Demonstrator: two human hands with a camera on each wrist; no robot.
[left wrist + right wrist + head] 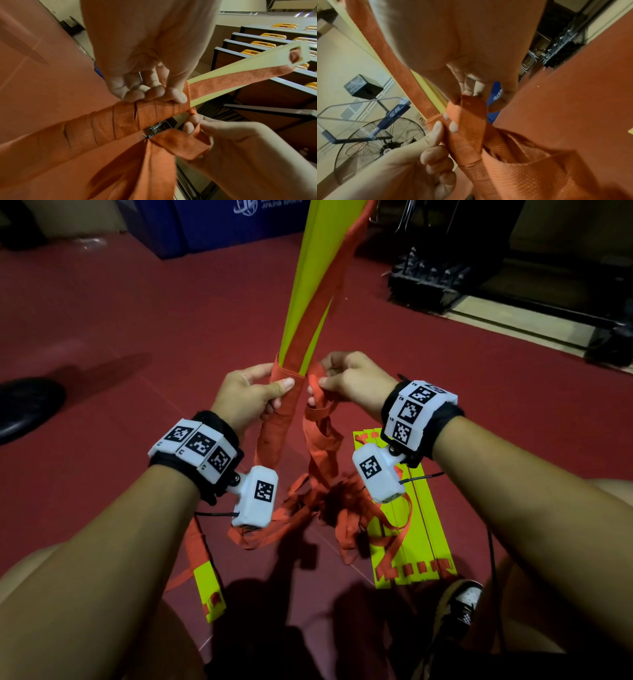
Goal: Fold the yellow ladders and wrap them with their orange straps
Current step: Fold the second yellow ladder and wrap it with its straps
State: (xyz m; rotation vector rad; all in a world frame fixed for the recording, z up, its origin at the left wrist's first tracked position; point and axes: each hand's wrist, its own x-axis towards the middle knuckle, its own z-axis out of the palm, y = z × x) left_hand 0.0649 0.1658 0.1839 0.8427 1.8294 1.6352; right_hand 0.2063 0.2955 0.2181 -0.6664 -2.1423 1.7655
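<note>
You stand on a dark red floor (137,313); blue mat (212,224) upper left, black rack (428,282) upper right. Your left hand (246,395) grips the strap-wrapped yellow ladder (308,285) at centre; your right hand (349,378) pinches the loose orange strap (322,419). Another folded ladder (407,525) lies lower right.

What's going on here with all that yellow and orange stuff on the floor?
A person is bundling up yellow ladder slats with their orange strap. The left hand grips a held bundle of slats where strap is already wound round it, and the right hand pinches the loose strap beside it. More strap lies tangled on the red floor, next to a flat stack of slats not yet wrapped.
</note>
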